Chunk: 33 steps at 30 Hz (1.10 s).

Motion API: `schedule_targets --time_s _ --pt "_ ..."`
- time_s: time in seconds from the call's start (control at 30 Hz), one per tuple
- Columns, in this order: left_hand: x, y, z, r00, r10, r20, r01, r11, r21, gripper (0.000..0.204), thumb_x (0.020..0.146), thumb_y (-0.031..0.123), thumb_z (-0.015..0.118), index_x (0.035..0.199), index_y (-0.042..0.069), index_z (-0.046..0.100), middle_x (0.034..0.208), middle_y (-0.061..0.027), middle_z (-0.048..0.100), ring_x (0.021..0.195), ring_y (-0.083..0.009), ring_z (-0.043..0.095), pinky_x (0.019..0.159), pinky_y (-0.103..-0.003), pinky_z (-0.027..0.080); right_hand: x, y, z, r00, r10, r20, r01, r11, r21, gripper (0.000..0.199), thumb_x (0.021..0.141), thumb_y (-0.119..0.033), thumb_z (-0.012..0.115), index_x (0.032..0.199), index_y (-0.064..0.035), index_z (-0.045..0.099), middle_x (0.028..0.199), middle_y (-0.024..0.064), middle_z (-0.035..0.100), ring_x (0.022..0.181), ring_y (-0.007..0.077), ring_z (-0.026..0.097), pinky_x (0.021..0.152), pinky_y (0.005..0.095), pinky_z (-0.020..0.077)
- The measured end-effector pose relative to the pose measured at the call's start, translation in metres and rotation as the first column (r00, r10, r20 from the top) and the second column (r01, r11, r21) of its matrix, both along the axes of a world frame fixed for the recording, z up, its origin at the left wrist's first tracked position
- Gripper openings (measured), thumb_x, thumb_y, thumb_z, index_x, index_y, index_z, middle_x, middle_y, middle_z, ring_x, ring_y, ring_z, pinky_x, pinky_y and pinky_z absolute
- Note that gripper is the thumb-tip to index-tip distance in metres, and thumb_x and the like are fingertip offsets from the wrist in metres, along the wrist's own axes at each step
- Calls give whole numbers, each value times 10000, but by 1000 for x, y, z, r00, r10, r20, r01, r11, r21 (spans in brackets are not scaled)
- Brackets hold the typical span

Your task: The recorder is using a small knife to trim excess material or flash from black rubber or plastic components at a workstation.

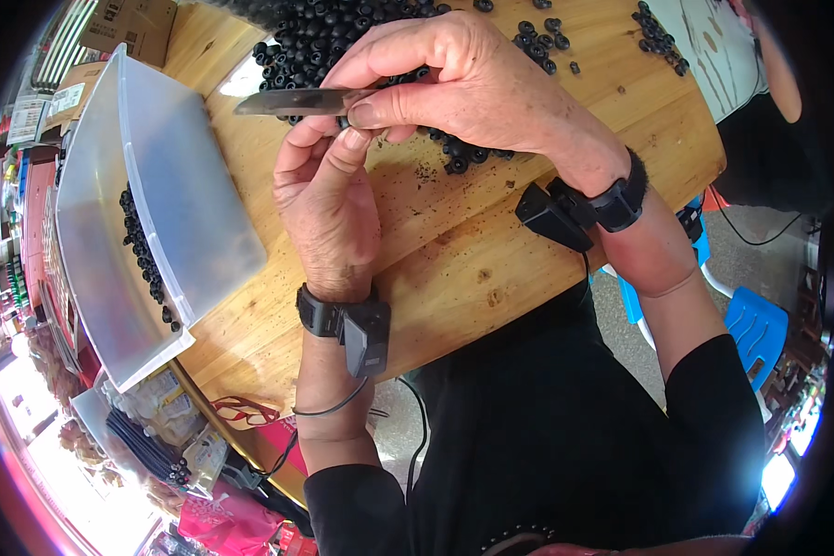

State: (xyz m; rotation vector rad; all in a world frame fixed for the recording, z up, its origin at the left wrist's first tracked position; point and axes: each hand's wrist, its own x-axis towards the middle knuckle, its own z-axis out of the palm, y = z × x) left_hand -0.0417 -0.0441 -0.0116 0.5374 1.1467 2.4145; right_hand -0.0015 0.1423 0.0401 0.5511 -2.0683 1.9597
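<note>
Over the table, my two hands meet in front of a heap of small black round rubber parts [315,46]. My right hand [491,83] is closed around a small knife [287,102]; its flat dark blade points left and its handle is hidden in my fingers. Just below the blade, my left hand [329,195] pinches one small black rubber part [344,122] between thumb and fingers. The blade's inner end lies right by that part; whether they touch cannot be made out. More loose black parts [459,157] lie beneath my right hand.
To the left stands a translucent plastic bin [171,176] with several black parts inside. Small clusters of parts [542,42] lie toward the far right of the wooden table [435,296]. Red-framed glasses [246,410] rest at its near left edge. A blue stool [755,334] stands at right.
</note>
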Motion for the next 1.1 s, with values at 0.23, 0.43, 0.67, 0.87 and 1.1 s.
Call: schedule_targets --time_s 0.23,0.43,0.67,0.87,1.1 --pt "3 1 -7 999 -32 7 32 999 24 283 969 -5 669 1252 5 691 1220 -143 721 1139 -257 681 1097 -436 492 -2 1 0 965 -185 183 156 974 162 151 947 -42 716 1086 -11 768 887 84 777 768 115 696 673 297 549" --pt "2 6 -3 998 0 59 -5 997 80 307 914 -92 692 1208 -5 699 1202 -161 723 1071 -243 699 1013 -412 556 5 7 14 946 -33 321 68 993 -97 171 956 -75 728 1110 -16 774 900 56 775 758 64 681 653 249 540" --pt "-2 -1 -8 1000 -27 -8 27 996 81 259 973 -21 655 1224 23 705 1232 -143 719 1151 -257 678 1103 -436 493 5 2 12 998 -26 64 26 1000 15 163 934 -33 737 1090 1 767 920 84 762 783 119 693 672 285 548" --pt "-2 0 -10 998 -67 -16 68 995 69 253 976 -22 648 1219 17 708 1236 -156 715 1152 -276 679 1118 -445 481 4 -2 5 983 -145 110 136 987 84 147 935 -36 734 1072 10 764 907 90 769 789 111 695 673 280 548" --pt "2 7 -3 998 15 54 -19 997 79 285 910 -85 704 1183 -3 717 1169 -154 739 1064 -244 707 997 -389 559 3 9 14 940 32 340 19 989 -148 146 946 -62 737 1078 -10 773 903 57 772 784 60 674 664 254 543"
